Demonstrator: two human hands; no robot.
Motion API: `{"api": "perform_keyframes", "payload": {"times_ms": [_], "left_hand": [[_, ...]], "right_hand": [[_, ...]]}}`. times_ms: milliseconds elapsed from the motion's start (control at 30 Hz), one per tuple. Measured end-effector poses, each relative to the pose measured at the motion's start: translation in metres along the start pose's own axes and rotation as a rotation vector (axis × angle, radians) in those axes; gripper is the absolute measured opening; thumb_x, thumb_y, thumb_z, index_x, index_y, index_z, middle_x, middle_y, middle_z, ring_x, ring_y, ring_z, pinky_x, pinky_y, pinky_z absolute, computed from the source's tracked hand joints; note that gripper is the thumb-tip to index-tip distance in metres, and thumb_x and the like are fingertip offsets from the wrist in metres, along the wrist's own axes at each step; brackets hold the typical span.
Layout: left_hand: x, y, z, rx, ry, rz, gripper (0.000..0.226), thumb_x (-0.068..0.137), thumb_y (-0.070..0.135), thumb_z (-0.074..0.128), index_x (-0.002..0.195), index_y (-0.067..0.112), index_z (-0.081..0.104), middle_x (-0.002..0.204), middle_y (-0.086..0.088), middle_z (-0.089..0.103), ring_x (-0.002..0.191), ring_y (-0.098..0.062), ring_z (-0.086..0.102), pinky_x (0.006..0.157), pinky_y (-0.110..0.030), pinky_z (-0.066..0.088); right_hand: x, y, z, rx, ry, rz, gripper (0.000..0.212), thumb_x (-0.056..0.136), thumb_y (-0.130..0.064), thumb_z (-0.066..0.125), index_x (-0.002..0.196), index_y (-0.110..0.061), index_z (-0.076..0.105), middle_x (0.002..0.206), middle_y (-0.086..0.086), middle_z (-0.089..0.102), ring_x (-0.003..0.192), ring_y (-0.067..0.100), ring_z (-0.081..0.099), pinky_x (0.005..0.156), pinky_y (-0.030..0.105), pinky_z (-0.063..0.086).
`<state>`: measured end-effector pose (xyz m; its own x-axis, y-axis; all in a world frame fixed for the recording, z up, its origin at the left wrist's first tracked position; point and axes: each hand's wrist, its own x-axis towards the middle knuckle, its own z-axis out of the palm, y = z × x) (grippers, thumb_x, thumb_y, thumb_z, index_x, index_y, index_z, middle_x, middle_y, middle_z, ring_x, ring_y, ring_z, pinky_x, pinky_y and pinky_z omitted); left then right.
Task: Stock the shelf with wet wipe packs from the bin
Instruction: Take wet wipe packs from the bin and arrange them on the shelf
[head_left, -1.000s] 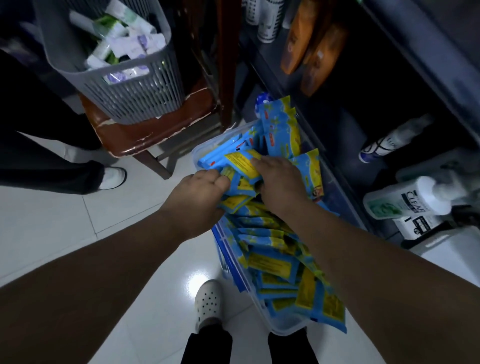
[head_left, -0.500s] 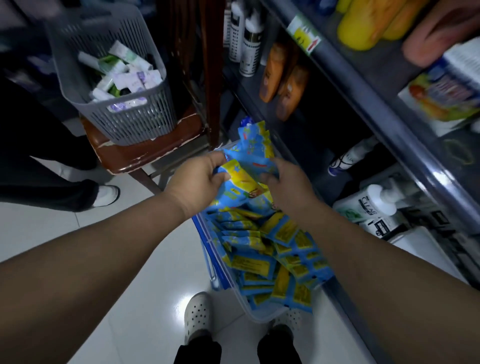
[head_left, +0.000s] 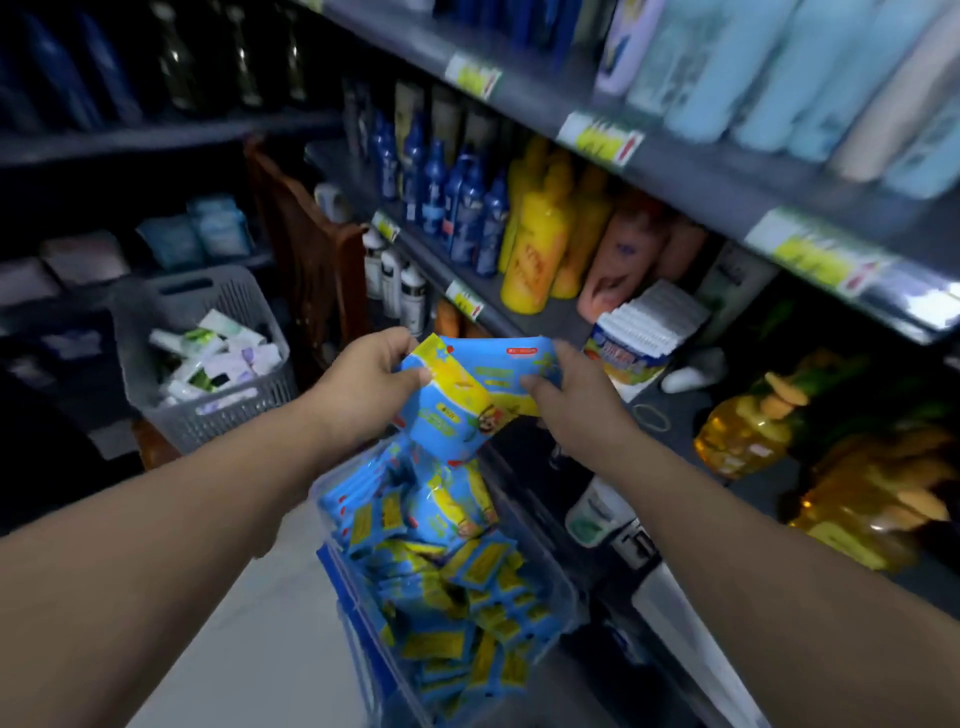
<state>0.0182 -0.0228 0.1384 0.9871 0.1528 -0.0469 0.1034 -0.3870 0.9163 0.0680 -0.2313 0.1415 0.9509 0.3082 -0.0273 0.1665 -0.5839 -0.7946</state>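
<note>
Both hands hold a bunch of blue and yellow wet wipe packs in the air in front of the shelf. My left hand grips the bunch at its left end, and my right hand pinches its right end. Below them stands the clear plastic bin on the floor, filled with several more blue and yellow packs. On the shelf just beyond my right hand lies a stack of white-edged wipe packs.
Yellow bottles, blue bottles and a pink bottle line the shelf. Oil bottles stand at the right. A grey basket of tubes sits on a chair at the left. White floor tiles lie beside the bin.
Both hands have lifted the bunch of packs up out of the bin to shelf height. The view has swung upward from the floor to the shelves.
</note>
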Motion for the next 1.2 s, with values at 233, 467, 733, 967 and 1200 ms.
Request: {"api": "perform_keyframes", "payload": {"times_ms": [233, 467, 733, 967, 1200], "left_hand": [[-0.004, 0.114, -0.003, -0.014, -0.019, 0.175, 0.008, 0.093, 0.002, 0.054, 0.093, -0.006, 0.052, 0.083, -0.024, 0.062, 0.072, -0.024, 0.058, 0.065, -0.043, 0.054], [-0.008, 0.212, 0.007, 0.006, -0.045, 0.338, 0.007, 0.093, 0.005, 0.055, 0.089, 0.000, 0.053, 0.084, -0.023, 0.062, 0.072, -0.023, 0.060, 0.063, -0.041, 0.055], [-0.011, 0.297, 0.038, 0.010, -0.128, 0.488, 0.017, 0.095, 0.012, 0.055, 0.101, -0.004, 0.054, 0.104, -0.026, 0.062, 0.100, -0.040, 0.061, 0.081, -0.055, 0.054], [-0.003, 0.348, 0.095, -0.058, -0.174, 0.528, 0.018, 0.094, 0.012, 0.056, 0.096, -0.005, 0.053, 0.102, -0.026, 0.064, 0.087, -0.030, 0.061, 0.082, -0.054, 0.051], [0.016, 0.384, 0.165, 0.023, -0.227, 0.672, 0.016, 0.092, 0.009, 0.058, 0.078, 0.018, 0.058, 0.075, -0.002, 0.061, 0.067, -0.013, 0.054, 0.057, -0.024, 0.043]], "right_hand": [[-0.024, -0.058, -0.089, 0.111, 0.217, -0.080, 0.017, 0.094, -0.018, 0.054, 0.097, -0.035, 0.051, 0.103, 0.009, 0.066, 0.088, 0.030, 0.065, 0.066, 0.045, 0.059], [-0.053, -0.103, -0.174, 0.041, 0.369, -0.161, 0.032, 0.080, 0.002, 0.059, 0.101, -0.022, 0.057, 0.101, 0.006, 0.070, 0.091, 0.024, 0.067, 0.082, 0.043, 0.055], [-0.085, -0.115, -0.265, 0.020, 0.594, -0.172, 0.031, 0.072, -0.001, 0.071, 0.092, -0.021, 0.057, 0.090, -0.003, 0.062, 0.068, 0.009, 0.055, 0.057, 0.018, 0.044], [-0.103, -0.093, -0.339, 0.254, 0.746, -0.176, 0.022, 0.075, -0.003, 0.073, 0.088, -0.016, 0.060, 0.079, 0.003, 0.065, 0.067, 0.014, 0.058, 0.063, 0.033, 0.049], [-0.117, -0.055, -0.405, 0.215, 0.778, -0.150, 0.008, 0.088, -0.008, 0.064, 0.087, -0.016, 0.062, 0.085, 0.001, 0.071, 0.078, 0.016, 0.070, 0.068, 0.031, 0.056]]}}
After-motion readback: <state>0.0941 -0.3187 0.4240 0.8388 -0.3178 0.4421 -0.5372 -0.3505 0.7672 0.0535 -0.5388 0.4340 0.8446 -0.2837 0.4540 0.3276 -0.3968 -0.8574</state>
